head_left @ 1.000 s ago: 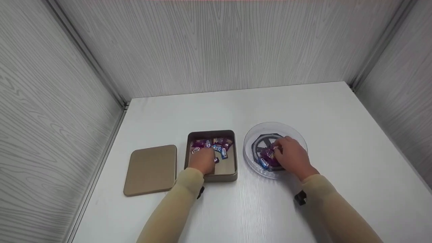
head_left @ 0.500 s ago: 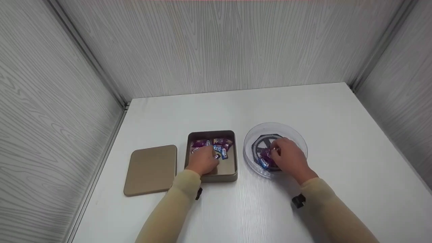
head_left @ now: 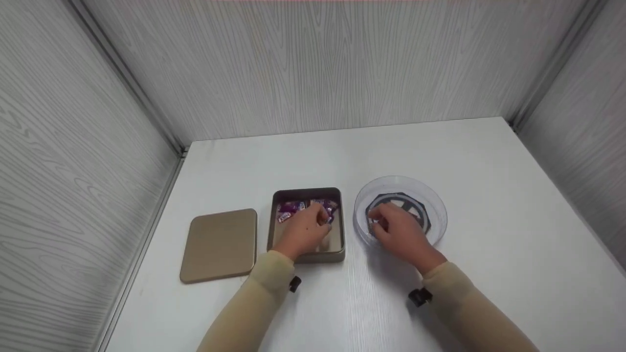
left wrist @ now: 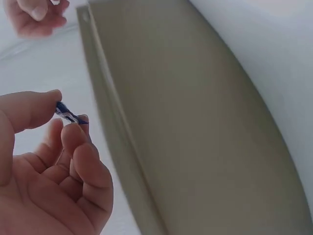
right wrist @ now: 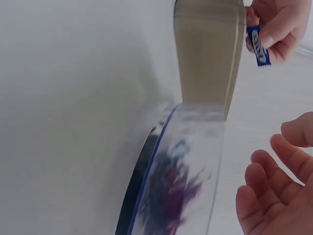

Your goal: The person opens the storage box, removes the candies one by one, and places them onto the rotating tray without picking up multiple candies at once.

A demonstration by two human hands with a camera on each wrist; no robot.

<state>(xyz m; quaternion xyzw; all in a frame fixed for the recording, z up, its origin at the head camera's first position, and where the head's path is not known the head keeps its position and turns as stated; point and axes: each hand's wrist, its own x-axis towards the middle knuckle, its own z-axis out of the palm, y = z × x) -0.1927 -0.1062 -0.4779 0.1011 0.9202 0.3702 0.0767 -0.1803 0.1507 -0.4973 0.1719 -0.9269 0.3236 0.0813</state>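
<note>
My left hand [head_left: 303, 232] is over the open metal tin [head_left: 323, 257]. In the left wrist view its thumb and fingertips pinch a small blue-wrapped candy [left wrist: 71, 115], raised above the tin's rim. Several purple-wrapped candies [head_left: 289, 206] lie toward the back of the tin. My right hand [head_left: 403, 237] hovers over the round clear plastic container [head_left: 435, 200], fingers loosely bent. The right wrist view shows nothing between that thumb and the fingers [right wrist: 264, 178]. Through the container's clear wall, blurred purple and blue candies [right wrist: 171, 191] show; from the head view the hand hides them.
A flat, gold-coloured square lid [head_left: 218, 246] lies on the white table [head_left: 313, 156] left of the tin. The tin and round container stand side by side with a narrow gap. Wood-grain panels [head_left: 313, 68] enclose the back and both sides.
My left hand has lifted a blue candy from the tin and shifted slightly right. My right hand has drawn left across the container and away from the candies in it.
</note>
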